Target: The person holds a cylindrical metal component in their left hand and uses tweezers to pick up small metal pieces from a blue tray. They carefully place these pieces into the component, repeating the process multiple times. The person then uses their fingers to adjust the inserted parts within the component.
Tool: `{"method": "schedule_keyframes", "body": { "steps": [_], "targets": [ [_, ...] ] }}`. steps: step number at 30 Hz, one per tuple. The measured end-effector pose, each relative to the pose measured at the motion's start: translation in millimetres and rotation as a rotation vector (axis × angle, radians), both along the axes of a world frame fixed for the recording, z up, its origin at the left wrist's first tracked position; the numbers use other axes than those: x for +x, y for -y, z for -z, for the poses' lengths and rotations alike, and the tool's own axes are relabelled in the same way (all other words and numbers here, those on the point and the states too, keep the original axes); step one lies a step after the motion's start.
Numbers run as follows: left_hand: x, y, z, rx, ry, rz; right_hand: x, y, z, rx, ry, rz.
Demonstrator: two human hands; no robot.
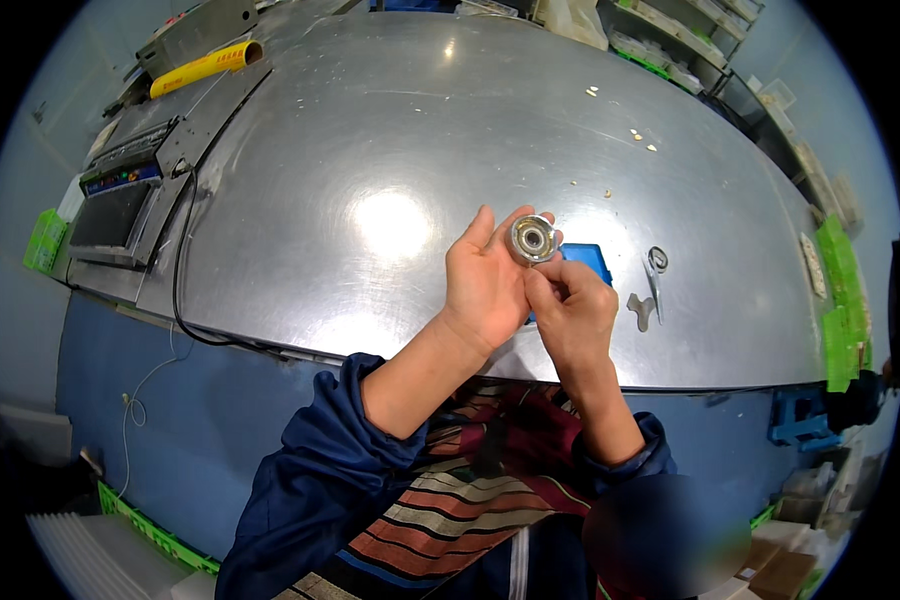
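A round, shiny metal part (532, 240) with a ring-shaped centre, much like a bearing, rests on the fingers of my left hand (482, 290). That palm faces up, and its fingers curl behind the part. Close against the part's lower edge is my right hand (582, 305), thumb and forefinger pinched together. Whatever lies in the pinch is too small to make out. Partly hidden behind my hands, a blue tray (590, 258) lies on the steel table (350, 130). To its right are a dark ring (658, 259), a slim pointed metal tool (656, 295) and a flat lobed metal piece (641, 311).
A machine with a dark panel (110, 215) and a black cable (180, 270) occupies the table's left side, below a yellow tube (206, 68). Small pale bits (638, 135) dot the far right. Green crates (840, 290) line the right edge; a blue stool (802, 420) stands beyond.
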State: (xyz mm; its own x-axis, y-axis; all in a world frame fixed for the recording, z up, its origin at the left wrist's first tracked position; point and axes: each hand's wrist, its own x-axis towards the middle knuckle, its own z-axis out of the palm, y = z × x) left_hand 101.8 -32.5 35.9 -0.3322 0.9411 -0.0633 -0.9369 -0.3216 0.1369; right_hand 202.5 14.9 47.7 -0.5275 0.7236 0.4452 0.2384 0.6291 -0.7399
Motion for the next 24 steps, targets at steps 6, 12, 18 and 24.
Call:
{"method": "schedule_keyframes", "body": {
  "steps": [6, 12, 18, 24],
  "targets": [
    [2, 0, -1, -0.013, -0.015, -0.023, -3, -1, 6, -0.003, -0.04, 0.01],
    [1, 1, -1, -0.014, -0.005, -0.008, -3, -1, 5, 0.008, -0.024, 0.044],
    [1, 1, 0, -0.012, 0.046, 0.014, 1, -7, 4, 0.113, 0.02, 0.034],
    [-4, 2, 4, 0.078, 0.128, 0.049, 24, -15, -9, 0.117, 0.055, 0.12]
  ]
}}
